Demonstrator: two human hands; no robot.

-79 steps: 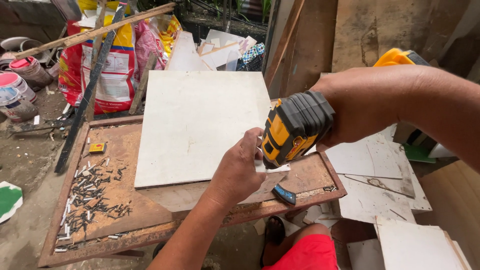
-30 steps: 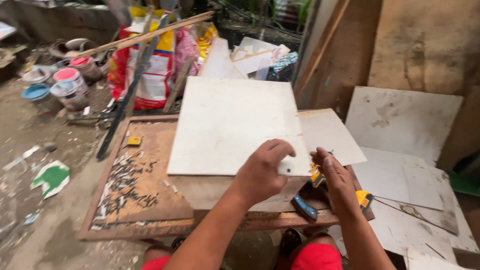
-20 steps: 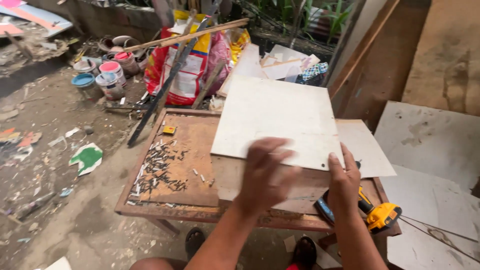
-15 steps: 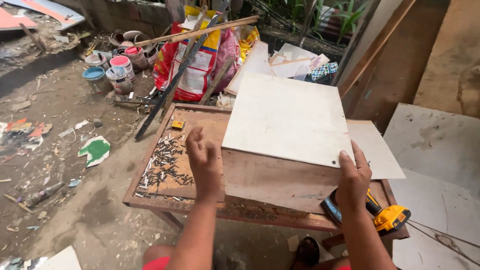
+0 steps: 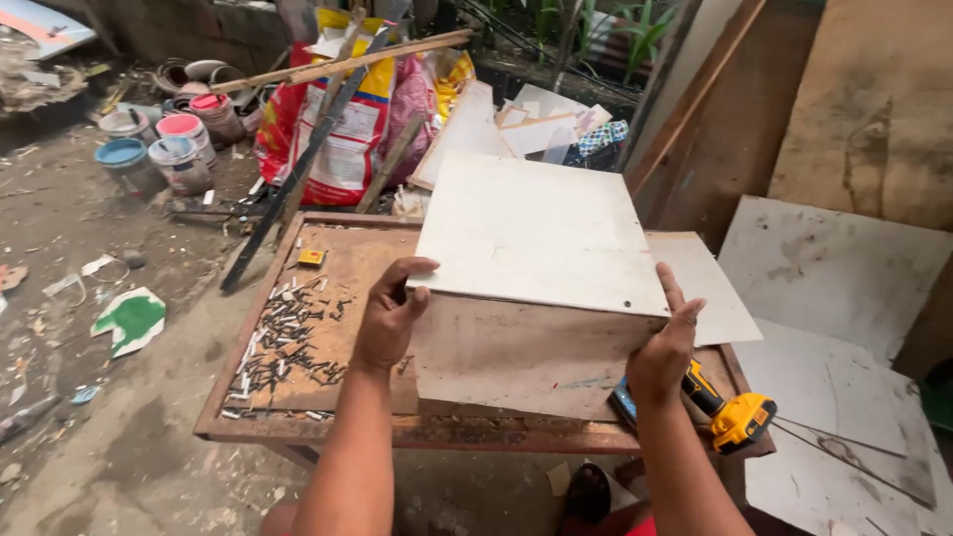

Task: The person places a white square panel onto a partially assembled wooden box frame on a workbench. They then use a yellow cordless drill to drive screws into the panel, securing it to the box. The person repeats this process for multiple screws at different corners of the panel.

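A box-like piece made of a white top panel joined to a bare plywood front panel stands on a low wooden work tray. My left hand grips its left front corner, thumb on the white top. My right hand presses flat against its right front corner, fingers up. A yellow and black cordless drill lies on the tray just right of my right hand.
Several loose screws lie scattered on the tray's left part, with a small yellow box behind them. Paint cans and sacks stand at the back left. White boards lean and lie at the right.
The drill has left my right hand and now lies on the tray. Both hands moved to the front corners of the joined panels, whose white top is now raised and the plywood front is showing.
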